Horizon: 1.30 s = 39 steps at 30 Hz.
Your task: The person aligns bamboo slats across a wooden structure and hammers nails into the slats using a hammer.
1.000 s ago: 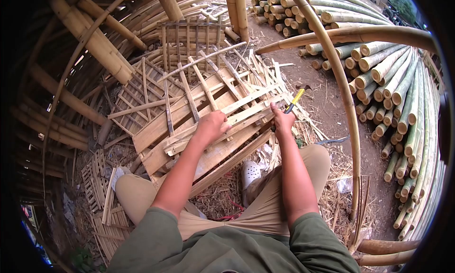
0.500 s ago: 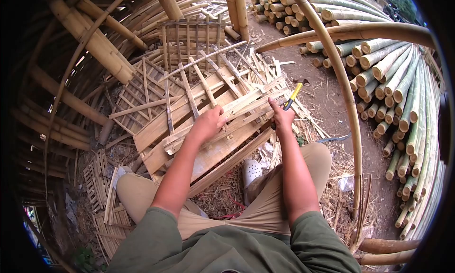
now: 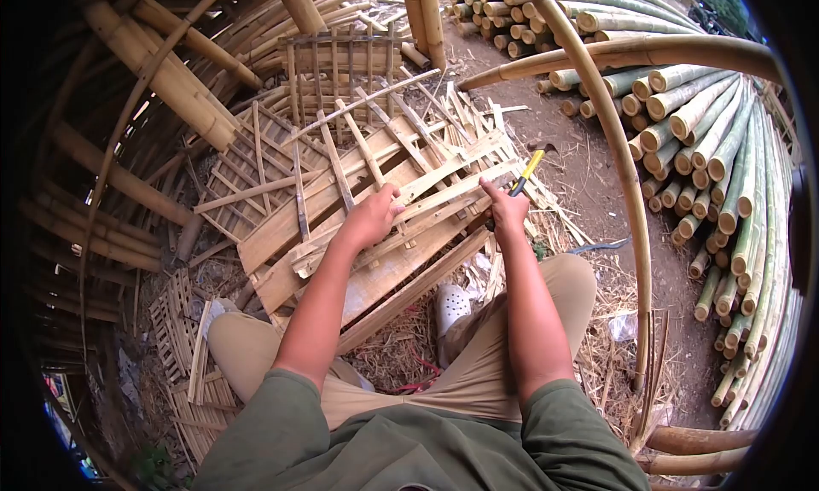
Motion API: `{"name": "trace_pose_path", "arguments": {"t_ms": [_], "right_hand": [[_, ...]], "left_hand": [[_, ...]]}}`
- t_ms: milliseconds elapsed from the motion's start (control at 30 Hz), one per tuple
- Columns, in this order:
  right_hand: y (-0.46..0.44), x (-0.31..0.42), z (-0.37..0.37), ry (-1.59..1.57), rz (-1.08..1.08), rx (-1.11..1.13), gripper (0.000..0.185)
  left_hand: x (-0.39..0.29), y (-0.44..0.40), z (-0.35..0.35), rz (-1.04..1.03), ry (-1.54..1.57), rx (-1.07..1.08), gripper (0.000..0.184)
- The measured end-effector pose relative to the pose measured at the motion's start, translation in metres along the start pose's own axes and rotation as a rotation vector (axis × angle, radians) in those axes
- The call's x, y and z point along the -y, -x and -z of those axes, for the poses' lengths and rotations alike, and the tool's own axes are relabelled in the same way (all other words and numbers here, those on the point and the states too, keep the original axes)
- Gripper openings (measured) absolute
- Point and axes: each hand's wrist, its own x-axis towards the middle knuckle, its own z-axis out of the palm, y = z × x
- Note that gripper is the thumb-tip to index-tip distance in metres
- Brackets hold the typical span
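My left hand (image 3: 373, 216) is closed around a pale split-bamboo strip (image 3: 439, 196) that slants up to the right across the work. The fingers of my right hand (image 3: 509, 208) wrap round a yellow-and-black handled tool (image 3: 528, 170) with a dark curved end, while its thumb or finger touches the strip's right part. More loose strips lie under and beside both hands. Beneath them is a wide wooden board (image 3: 388, 278), tilted in front of my knees. A lattice of bamboo slats (image 3: 335, 162) rests on the board's far side.
Cut green bamboo poles (image 3: 682, 150) are stacked at the right. A curved bamboo pole (image 3: 627, 175) rises close by my right side. More lattice panels (image 3: 341, 64) stand behind the board, and slatted pieces (image 3: 175, 329) lie left of my knee. Shavings (image 3: 392, 354) cover the ground.
The view has shifted very slightly. My left hand sits a little farther up and left along the strip; my right hand keeps the yellow-and-black tool nearly in place.
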Motion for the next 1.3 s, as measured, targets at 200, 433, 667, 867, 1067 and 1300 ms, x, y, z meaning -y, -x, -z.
{"name": "trace_pose_path", "arguments": {"t_ms": [200, 433, 667, 867, 1067, 1300], "right_hand": [[-0.009, -0.010, -0.001, -0.010, -0.005, -0.010, 0.051], [0.007, 0.002, -0.002, 0.079, -0.054, -0.026, 0.055], [0.005, -0.003, -0.001, 0.308, -0.008, -0.177, 0.060], [0.001, -0.010, -0.004, 0.245, 0.026, -0.133, 0.056], [0.000, -0.010, -0.003, 0.252, 0.022, -0.108, 0.053], [-0.007, -0.014, -0.002, 0.265, -0.031, -0.087, 0.055]], "left_hand": [[0.002, -0.002, 0.003, 0.007, 0.034, 0.044, 0.044], [0.009, 0.004, -0.004, -0.100, 0.073, -0.082, 0.051], [0.018, -0.002, -0.004, -0.225, 0.097, -0.058, 0.055], [0.009, 0.001, -0.006, -0.210, 0.021, -0.057, 0.049], [0.007, 0.005, -0.010, -0.221, -0.042, -0.070, 0.049], [0.015, 0.006, -0.017, -0.283, -0.020, -0.102, 0.048]]}}
